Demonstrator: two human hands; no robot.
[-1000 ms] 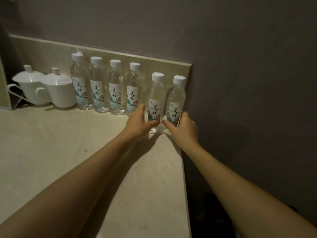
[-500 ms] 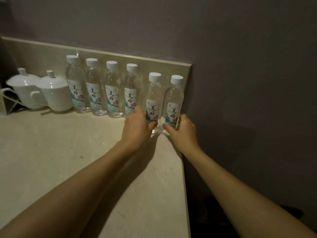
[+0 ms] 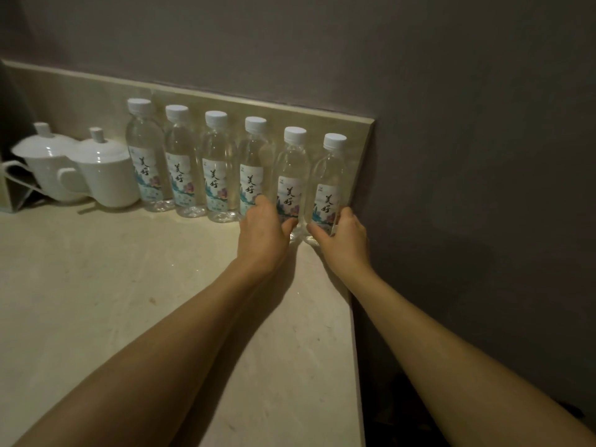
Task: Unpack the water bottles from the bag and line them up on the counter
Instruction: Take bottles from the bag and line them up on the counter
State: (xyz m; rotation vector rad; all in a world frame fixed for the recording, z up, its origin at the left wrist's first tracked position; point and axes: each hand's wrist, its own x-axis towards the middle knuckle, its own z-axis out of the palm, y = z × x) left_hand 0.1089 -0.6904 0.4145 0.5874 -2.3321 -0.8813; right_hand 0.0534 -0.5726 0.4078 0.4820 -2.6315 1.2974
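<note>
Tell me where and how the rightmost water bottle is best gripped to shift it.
Grip the rightmost water bottle low on its straight labelled body, from the front. It stands upright against the backsplash with a neighbour at its left; the right hand already holds it there.

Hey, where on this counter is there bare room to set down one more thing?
The counter is bare in front of the bottle row and the two lidded cups, left of the left hand. The back edge is crowded: cups and six bottles run to the right end, where the right hand holds the last bottle.
</note>
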